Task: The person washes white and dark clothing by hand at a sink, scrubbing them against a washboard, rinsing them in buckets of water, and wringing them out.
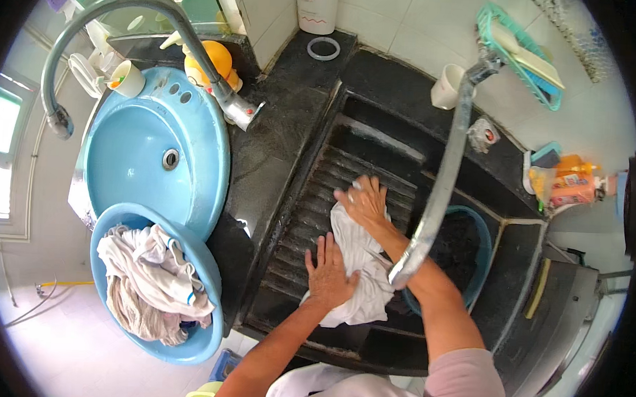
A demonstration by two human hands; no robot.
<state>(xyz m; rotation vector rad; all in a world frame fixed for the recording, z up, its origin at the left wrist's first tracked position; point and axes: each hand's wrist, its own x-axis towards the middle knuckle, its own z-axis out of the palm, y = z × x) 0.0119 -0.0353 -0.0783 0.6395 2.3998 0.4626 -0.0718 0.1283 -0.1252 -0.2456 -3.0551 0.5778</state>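
Note:
A wet white cloth (361, 269) lies bunched over the ridged black washboard (318, 198) built into the stone sink. My left hand (329, 273) rests flat on its near left side, fingers spread towards the far end. Farther up, my right hand (366, 200) presses on the far end of the cloth, wearing a ring and slightly blurred. Part of the cloth is hidden under both hands. Above my right forearm hangs the metal spout (435, 203) of a tap, its tip close to the arm.
Left of the sink is a blue washbasin (134, 137) with a curved tap (129, 1). A blue tub (215, 300) of clothes leans at its edge. A bucket (483, 248) with dark contents stands right. Soap bottles (574, 188), a white cup (447, 87) and a brush basket (554, 99) line the wall.

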